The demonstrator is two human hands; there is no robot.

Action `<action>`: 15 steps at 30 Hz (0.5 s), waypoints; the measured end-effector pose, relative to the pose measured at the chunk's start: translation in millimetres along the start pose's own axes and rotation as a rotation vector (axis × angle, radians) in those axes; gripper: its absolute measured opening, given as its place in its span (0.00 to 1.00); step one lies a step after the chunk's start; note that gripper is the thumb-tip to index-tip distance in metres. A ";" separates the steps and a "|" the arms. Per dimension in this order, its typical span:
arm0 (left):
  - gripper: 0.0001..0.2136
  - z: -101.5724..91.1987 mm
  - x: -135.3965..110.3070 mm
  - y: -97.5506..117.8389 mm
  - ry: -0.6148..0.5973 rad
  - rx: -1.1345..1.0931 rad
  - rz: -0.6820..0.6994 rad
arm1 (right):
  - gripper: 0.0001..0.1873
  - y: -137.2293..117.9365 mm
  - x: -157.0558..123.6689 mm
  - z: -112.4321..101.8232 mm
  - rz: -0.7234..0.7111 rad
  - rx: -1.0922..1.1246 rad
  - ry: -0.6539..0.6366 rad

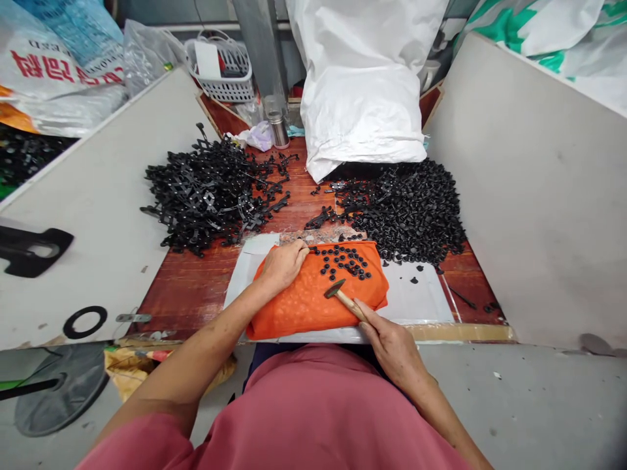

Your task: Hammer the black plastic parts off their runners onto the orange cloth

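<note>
My right hand (392,343) is wrapped round the wooden handle of a small hammer (350,303). The hammer's metal head hovers over or rests on an orange cloth (294,307); I cannot tell which. At the cloth's far left edge, my left hand (287,264) is closed in a pinch, with a small black plastic part (314,250) at its fingertips. Just right of that hand, several round black caps (337,260) lie scattered on the cloth. The cloth is spread over a white sheet (421,294) on the red-brown tabletop.
A tangled heap of black plastic pieces (206,189) stands at left, a pile of black caps (416,209) at right. A white sack (362,85) slumps at the back. Pale panels (539,196) wall both sides. Behind are a grey basket (225,72) and a metal flask (278,129).
</note>
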State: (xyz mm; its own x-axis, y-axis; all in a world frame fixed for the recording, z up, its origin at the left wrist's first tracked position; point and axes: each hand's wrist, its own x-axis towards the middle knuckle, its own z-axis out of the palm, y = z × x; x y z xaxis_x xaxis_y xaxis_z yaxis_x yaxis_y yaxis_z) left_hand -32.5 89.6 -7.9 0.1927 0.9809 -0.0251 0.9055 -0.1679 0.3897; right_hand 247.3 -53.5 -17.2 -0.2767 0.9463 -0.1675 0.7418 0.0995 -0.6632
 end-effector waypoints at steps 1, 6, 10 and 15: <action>0.13 0.5 0.1 0.7 0.000 0.007 0.000 | 0.27 0.4 0.0 -0.2 0.007 0.009 -0.005; 0.12 5.3 0.8 4.7 -0.007 0.134 0.010 | 0.27 3.1 -0.3 2.3 0.026 0.013 -0.008; 0.13 6.8 0.7 6.7 0.012 0.250 0.012 | 0.27 2.9 -1.7 3.4 0.019 0.020 0.001; 0.14 4.8 1.8 6.6 0.002 0.214 -0.009 | 0.27 -2.8 2.9 -11.7 -0.020 -0.047 0.021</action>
State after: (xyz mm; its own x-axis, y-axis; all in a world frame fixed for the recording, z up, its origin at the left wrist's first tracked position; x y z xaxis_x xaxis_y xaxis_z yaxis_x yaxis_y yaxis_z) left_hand -24.3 89.8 -9.8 0.1834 0.9827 -0.0258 0.9670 -0.1756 0.1849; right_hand 251.6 -47.4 -7.2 -0.2797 0.9500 -0.1387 0.7644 0.1329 -0.6309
